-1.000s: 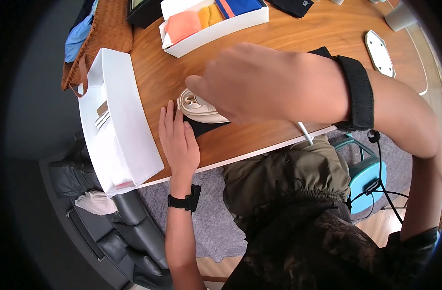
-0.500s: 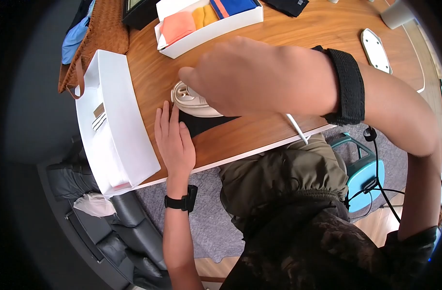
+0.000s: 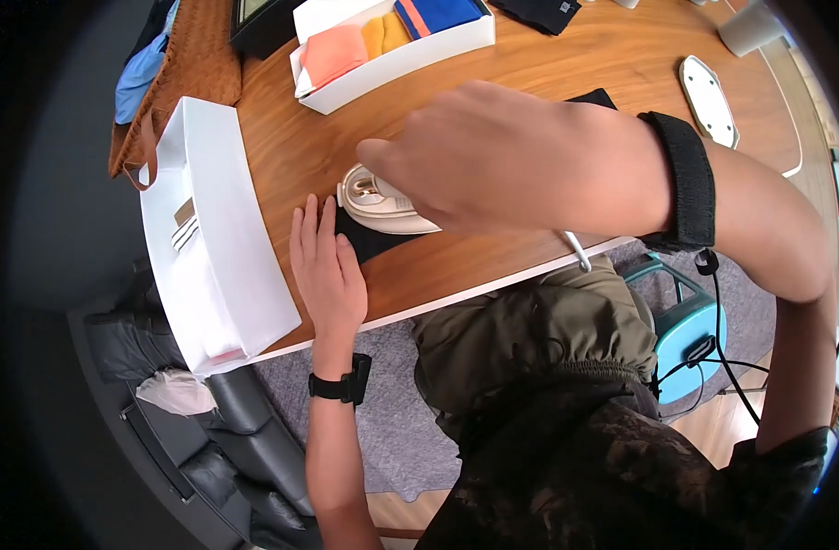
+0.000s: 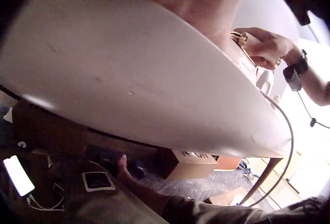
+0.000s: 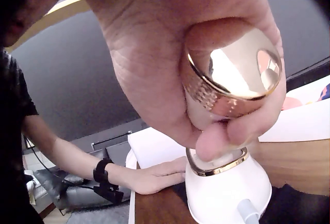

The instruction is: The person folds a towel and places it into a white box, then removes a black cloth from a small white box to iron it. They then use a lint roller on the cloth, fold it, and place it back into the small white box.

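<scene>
In the head view my right hand (image 3: 520,160) grips the handle of a white and gold iron (image 3: 383,206), which sits on a dark cloth (image 3: 369,243) on the table. The right wrist view shows fingers curled round the iron's gold-ended handle (image 5: 232,69). My left hand (image 3: 329,280) lies flat with straight fingers at the cloth's left end, just left of the iron's tip. Much of the cloth is hidden under the iron and my right arm; a dark corner shows beyond the forearm.
A white box (image 3: 245,220) with white contents stands left. Behind it are a woven bag (image 3: 204,64) and a white box (image 3: 410,69) of folded coloured cloths. Black folded cloth (image 3: 543,11), a white oval plate (image 3: 710,103) and a grey cup (image 3: 752,35) lie farther right. A cord hangs over the front edge.
The iron and my right hand shifted slightly left against the cloth, then back right. My left hand has stayed flat, now a little farther from the iron's tip.
</scene>
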Demonstrator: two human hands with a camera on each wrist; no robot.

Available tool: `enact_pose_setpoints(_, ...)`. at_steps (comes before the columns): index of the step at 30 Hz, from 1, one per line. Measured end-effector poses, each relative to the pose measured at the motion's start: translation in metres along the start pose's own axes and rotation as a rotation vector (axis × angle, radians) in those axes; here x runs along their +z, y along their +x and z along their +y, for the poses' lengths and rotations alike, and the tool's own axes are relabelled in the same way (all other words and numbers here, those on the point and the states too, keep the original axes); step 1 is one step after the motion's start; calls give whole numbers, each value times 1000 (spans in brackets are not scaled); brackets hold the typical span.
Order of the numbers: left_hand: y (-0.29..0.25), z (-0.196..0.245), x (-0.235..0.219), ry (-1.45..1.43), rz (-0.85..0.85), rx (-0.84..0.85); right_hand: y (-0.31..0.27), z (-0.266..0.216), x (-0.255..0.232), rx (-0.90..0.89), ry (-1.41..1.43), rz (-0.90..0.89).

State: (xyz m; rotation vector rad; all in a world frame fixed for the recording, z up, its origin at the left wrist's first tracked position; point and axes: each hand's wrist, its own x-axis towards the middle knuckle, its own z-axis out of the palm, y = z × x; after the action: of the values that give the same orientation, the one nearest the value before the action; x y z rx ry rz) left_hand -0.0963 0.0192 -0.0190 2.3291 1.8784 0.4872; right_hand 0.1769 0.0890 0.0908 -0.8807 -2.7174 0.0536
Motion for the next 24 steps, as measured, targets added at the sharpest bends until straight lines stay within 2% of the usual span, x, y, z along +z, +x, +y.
enact_pose_setpoints(1, -1, -1, 1, -2, -3, 2, -2, 2, 5, -45, -4, 118)
enact_pose_setpoints(2, -1, -2, 1, -2, 1, 9, -1, 2, 10, -42, -7, 119)
enact_pose_setpoints(4, 1, -2, 1, 0, 9, 17, 4, 4, 19, -78, -145, 367)
enact_pose_setpoints(5, 1, -2, 1, -2, 6, 19, 9, 6, 21, -77, -144, 369)
enact_pose_setpoints(7, 0, -2, 0, 2, 3, 17, 18, 11, 24, -64, -93, 194)
enact_pose_setpoints(8, 0, -2, 0, -1, 5, 16, 23, 10, 20, -67, -92, 197)
enact_pose_setpoints(10, 0, -2, 1, -5, 6, 15, 28, 7, 11, 45, -7, -57)
enact_pose_setpoints(17, 0, -1, -1, -21, 11, 17, 6, 7, -1, -61, 20, 36)
enact_pose_setpoints(19, 0, -1, -1, -24, 9, 18, 5, 1, -10, 31, 17, -131)
enact_pose_setpoints(20, 0, -2, 0, -21, 12, 17, 4, 2, -9, 32, 18, -134)
enact_pose_setpoints(24, 1, -2, 1, -25, 44, 21, 4, 7, -3, -17, 27, -10)
